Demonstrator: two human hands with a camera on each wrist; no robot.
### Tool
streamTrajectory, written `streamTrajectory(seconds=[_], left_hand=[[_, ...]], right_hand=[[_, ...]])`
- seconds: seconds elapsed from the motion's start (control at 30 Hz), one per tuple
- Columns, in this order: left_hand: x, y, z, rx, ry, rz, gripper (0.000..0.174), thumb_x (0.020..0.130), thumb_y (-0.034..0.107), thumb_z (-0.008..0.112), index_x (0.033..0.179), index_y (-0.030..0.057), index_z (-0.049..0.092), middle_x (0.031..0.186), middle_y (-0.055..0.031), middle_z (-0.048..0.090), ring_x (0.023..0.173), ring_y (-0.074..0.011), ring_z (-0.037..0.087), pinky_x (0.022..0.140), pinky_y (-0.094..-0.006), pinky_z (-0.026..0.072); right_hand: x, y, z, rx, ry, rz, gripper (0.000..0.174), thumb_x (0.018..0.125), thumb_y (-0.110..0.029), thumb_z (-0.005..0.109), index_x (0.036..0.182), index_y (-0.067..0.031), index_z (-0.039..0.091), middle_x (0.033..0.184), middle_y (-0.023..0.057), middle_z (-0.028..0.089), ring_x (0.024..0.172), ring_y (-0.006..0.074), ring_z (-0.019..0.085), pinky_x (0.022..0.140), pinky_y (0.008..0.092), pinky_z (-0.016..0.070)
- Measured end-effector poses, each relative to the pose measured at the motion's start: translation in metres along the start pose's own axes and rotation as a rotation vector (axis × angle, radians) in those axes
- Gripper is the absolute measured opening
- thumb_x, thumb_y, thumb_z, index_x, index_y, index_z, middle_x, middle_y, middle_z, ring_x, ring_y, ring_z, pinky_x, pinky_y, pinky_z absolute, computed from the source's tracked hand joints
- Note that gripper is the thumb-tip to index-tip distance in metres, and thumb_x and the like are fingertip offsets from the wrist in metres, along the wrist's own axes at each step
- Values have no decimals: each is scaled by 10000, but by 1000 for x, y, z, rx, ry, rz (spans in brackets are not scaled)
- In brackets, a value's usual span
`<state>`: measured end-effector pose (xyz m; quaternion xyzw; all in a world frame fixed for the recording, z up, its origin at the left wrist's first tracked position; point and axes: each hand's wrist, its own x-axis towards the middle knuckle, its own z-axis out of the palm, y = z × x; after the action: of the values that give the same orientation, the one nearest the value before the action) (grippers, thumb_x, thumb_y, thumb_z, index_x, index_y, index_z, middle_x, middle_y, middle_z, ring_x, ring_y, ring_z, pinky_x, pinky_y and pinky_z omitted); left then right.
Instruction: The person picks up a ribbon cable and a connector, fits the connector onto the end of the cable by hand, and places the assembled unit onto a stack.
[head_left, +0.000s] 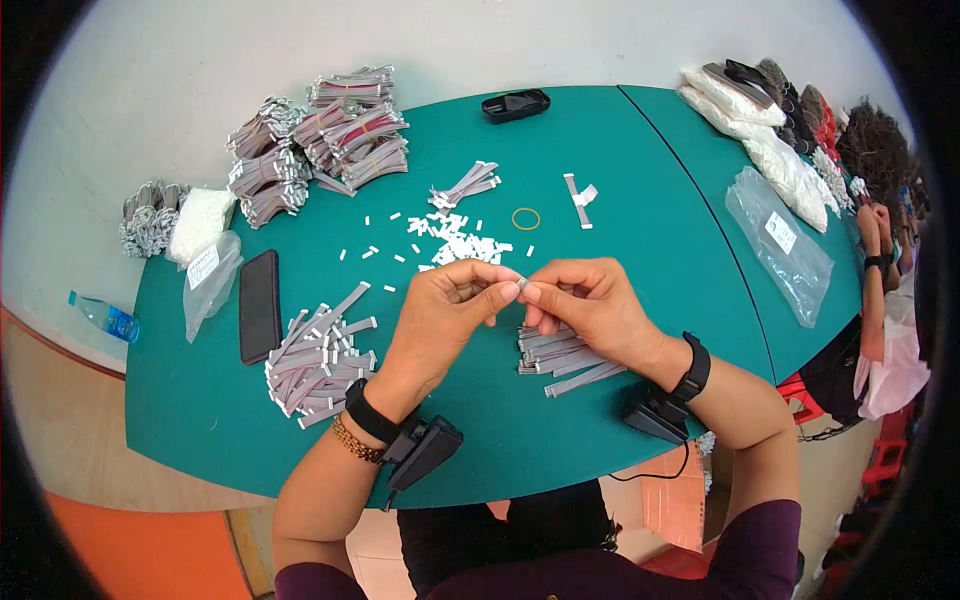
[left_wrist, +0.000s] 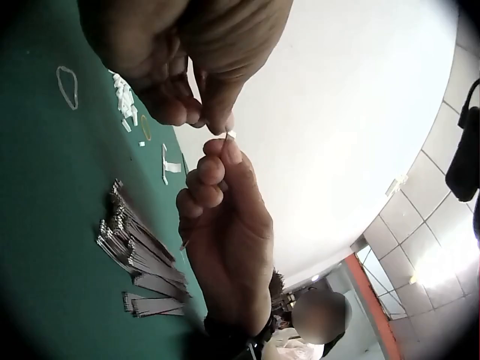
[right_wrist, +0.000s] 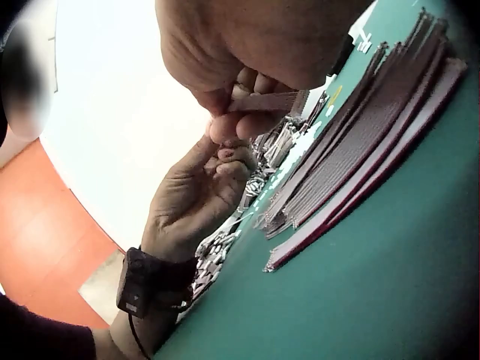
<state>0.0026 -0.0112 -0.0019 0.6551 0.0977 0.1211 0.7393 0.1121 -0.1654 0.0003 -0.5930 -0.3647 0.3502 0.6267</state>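
Fingertip to fingertip, the left hand (head_left: pixel 450 312) and the right hand (head_left: pixel 592 308) meet above the green table. Between them they pinch the end of a short grey ribbon cable (right_wrist: pixel 266 103), whose strip runs under the right hand's fingers in the right wrist view. A small white piece (left_wrist: pixel 230 135) shows at the fingertips in the left wrist view. Below the right hand lies a stack of grey cables (head_left: pixel 560 355); a looser pile of cables (head_left: pixel 318 365) is beside the left forearm. Small white pieces (head_left: pixel 465 248) are scattered beyond the hands.
Bundled cables (head_left: pixel 350 135) stand at the back left, near a phone (head_left: pixel 260 305) and a plastic bag (head_left: pixel 212 275). A rubber band (head_left: pixel 526 218), a single cable (head_left: pixel 578 202) and a black object (head_left: pixel 515 105) lie farther back. Bags (head_left: pixel 785 180) and another person's arm (head_left: pixel 873 270) are at right.
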Motion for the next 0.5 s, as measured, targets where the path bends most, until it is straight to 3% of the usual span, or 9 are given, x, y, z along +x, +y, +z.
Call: streamTrajectory(seconds=[0.27,0.5], left_hand=[[4,0,-12,-90,-4,-23,221,862,155,633,1006,-12,637,812,-16,598,718,-86,512,669,-211,421],[3,1,-14,-277,-47,-68,249,877,107,595,1089,-23,603,931,-50,613,841,-116,552,785,-249,454]], right_hand=[[0,-5,-2,-4,30,11,158,901,-139,580,895,-1,656,723,26,633,606,45,557,560,178,466],[2,-2,-3,9,20,-13,157,900,-137,581,904,1,657,723,30,634,603,48,558,559,179,467]])
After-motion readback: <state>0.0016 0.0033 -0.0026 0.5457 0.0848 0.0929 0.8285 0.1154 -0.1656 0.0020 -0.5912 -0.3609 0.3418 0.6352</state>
